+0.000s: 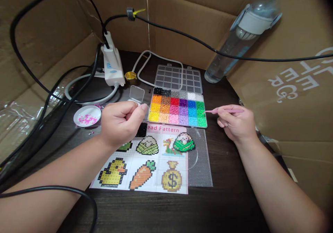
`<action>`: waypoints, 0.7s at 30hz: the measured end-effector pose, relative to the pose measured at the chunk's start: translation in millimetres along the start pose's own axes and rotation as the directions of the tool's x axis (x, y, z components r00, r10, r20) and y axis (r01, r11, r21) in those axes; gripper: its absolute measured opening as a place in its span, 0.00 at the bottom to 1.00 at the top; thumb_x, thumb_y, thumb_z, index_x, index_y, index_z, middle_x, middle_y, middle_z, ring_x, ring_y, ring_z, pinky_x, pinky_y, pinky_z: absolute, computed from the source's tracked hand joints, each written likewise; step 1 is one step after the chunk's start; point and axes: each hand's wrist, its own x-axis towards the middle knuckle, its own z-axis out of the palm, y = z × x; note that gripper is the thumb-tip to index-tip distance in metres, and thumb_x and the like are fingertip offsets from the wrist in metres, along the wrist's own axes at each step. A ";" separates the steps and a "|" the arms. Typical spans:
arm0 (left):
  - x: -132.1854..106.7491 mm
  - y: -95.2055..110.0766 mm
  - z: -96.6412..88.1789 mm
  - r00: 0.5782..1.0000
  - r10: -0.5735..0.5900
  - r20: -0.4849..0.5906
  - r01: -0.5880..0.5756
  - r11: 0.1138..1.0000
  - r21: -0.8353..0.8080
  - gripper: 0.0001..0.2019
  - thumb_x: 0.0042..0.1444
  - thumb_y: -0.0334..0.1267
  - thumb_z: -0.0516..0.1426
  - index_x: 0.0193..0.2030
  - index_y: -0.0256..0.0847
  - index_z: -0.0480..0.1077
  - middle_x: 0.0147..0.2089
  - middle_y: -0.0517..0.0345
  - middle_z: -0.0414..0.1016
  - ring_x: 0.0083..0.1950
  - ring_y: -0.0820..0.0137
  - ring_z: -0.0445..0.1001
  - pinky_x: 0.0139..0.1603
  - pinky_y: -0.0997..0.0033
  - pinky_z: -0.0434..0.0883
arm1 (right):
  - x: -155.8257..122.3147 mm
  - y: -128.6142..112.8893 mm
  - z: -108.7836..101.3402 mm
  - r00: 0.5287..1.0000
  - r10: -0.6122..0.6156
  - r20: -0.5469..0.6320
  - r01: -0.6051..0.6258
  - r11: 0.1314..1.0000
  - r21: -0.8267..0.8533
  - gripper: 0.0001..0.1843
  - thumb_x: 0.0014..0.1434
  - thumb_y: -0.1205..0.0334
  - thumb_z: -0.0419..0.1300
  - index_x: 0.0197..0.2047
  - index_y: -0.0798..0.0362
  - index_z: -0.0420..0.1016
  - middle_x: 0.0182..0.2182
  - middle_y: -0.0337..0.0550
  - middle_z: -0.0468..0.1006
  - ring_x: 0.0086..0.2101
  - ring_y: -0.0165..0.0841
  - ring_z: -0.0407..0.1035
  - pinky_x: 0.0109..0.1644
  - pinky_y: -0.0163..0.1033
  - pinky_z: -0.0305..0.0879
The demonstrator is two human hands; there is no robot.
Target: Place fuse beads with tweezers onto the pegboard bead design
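Note:
My right hand (235, 122) is closed on pink tweezers (223, 111) whose tip points left over the green compartments of a bead box (178, 109) filled with many colours. My left hand (121, 122) is closed in a loose fist above a bead pattern sheet (145, 163); a small clear box (137, 94) sits just beyond its fingers, and I cannot make out what it holds. A clear pegboard (199, 160) lies over the sheet's right side, with a partly built green bead figure (184, 143) on it.
A white dish of pink beads (87, 116) sits at the left. A white device (112, 64) with black cables, a gold cap (130, 75) and a white cord lie behind. A clear water bottle (241, 38) leans on the cardboard walls that surround the dark table (221, 205).

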 end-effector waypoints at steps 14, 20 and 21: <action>-1.3 -0.1 2.2 0.999 -0.040 -0.015 0.040 0.999 -0.001 0.27 0.59 0.37 0.59 0.15 0.38 0.49 0.15 0.64 0.51 0.19 0.80 0.50 0.18 0.71 0.50 | -29.9 -15.7 7.2 0.813 0.076 0.577 -0.056 0.997 -0.052 0.06 0.56 0.58 0.71 0.31 0.52 0.85 0.31 0.47 0.84 0.17 0.25 0.65 0.18 0.33 0.61; -0.5 1.4 2.5 0.999 -0.052 -0.017 0.052 0.999 -0.002 0.26 0.58 0.37 0.59 0.16 0.38 0.48 0.15 0.64 0.51 0.19 0.80 0.50 0.19 0.71 0.50 | -28.7 -12.3 8.8 0.790 0.101 0.604 -0.060 0.994 -0.088 0.07 0.57 0.58 0.71 0.32 0.53 0.86 0.32 0.48 0.84 0.17 0.25 0.65 0.18 0.33 0.63; -0.5 1.6 2.4 0.998 -0.054 -0.016 0.054 0.999 0.000 0.26 0.58 0.37 0.59 0.16 0.38 0.48 0.15 0.64 0.51 0.19 0.80 0.50 0.19 0.71 0.50 | -28.6 -11.7 8.6 0.791 0.101 0.604 -0.057 0.994 -0.092 0.07 0.57 0.58 0.71 0.32 0.53 0.86 0.32 0.48 0.84 0.17 0.25 0.65 0.18 0.33 0.63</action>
